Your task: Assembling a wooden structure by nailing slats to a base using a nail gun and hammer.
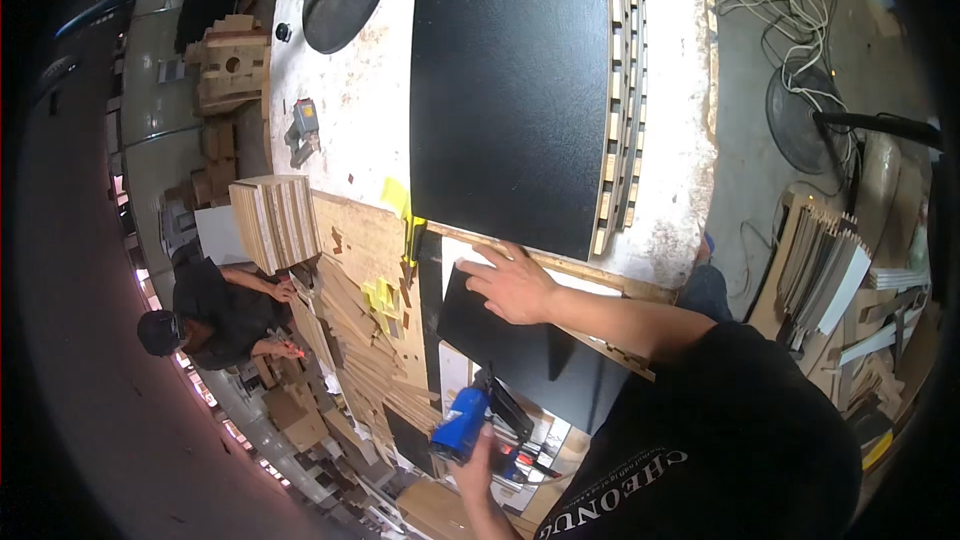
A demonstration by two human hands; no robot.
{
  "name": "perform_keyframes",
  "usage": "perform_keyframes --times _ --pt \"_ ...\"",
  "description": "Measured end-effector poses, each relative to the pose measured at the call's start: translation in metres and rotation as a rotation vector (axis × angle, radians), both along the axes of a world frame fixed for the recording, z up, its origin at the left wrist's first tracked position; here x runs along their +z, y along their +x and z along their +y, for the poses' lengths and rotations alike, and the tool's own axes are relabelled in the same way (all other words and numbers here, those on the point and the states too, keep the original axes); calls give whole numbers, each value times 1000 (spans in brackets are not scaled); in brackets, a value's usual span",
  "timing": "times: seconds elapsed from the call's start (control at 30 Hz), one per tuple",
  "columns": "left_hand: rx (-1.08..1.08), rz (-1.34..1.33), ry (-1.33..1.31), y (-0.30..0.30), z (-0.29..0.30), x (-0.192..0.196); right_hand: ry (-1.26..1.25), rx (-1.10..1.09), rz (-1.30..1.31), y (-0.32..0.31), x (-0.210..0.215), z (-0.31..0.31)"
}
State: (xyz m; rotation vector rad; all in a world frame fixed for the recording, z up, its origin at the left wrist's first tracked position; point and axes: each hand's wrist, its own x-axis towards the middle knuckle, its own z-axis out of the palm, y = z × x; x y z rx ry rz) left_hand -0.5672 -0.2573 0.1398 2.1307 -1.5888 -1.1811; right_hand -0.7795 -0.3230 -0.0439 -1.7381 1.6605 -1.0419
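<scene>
My left hand (478, 465), low in the view, is closed round a blue nail gun (460, 428) with a black front part. The gun is held beside a smaller black panel (570, 380). My right hand (515, 285) lies palm down with spread fingers at that panel's far edge, where a strip of wood runs. Just beyond it lies a large black panel (510, 80) on a white tabletop (670, 190). Slotted wooden strips (622, 90) show along the large panel's right side.
Left of the panels are a grey nail gun (303, 130), yellow pieces (382, 295), many thin wooden strips (365, 360) and a board stack (272, 222). A co-worker (215, 315) stands at the left. Cables (790, 15) and round stand bases (800, 125) are around the table.
</scene>
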Motion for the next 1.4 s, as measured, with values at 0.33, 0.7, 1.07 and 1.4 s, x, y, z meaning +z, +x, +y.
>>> perform_keyframes --times 0.33,0.7,1.07,1.4 --pt "-130 -78 84 -66 -124 -10 156 -305 -407 55 -41 12" --pt "-230 -170 134 -98 -166 -36 148 -282 -696 58 -67 21" --pt "-247 -157 132 -93 -167 -38 198 -296 -616 58 -44 6" --pt "-268 -177 132 -93 -170 -39 223 -305 -552 48 -34 14"
